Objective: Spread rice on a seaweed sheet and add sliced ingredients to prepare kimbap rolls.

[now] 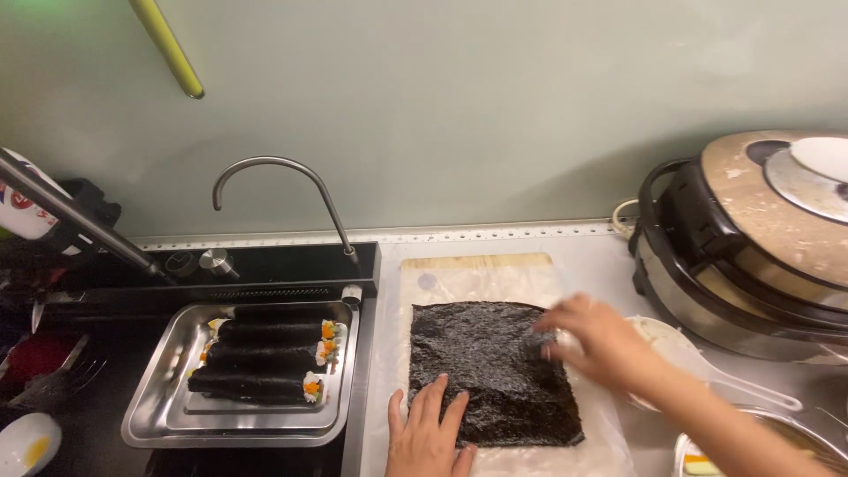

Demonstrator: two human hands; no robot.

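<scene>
head view: left hand (427, 433) presses seaweed sheet (490, 369), right hand (594, 340) touches it.

One dark seaweed sheet (491, 371) lies under both hands: the left hand (430, 435) flat on its near edge, the right hand (594, 340) at its far right side. Left of the hands, one steel tray (150, 415) carries four seaweed rolls (265, 358). Right of them sits one rice cooker (751, 247).

A steel tray (159, 415) of finished seaweed rolls (265, 358) sits over the sink, under a curved tap (291, 181); a rice cooker (751, 247) stands open at right, a white bowl (26, 442) at far left
</scene>
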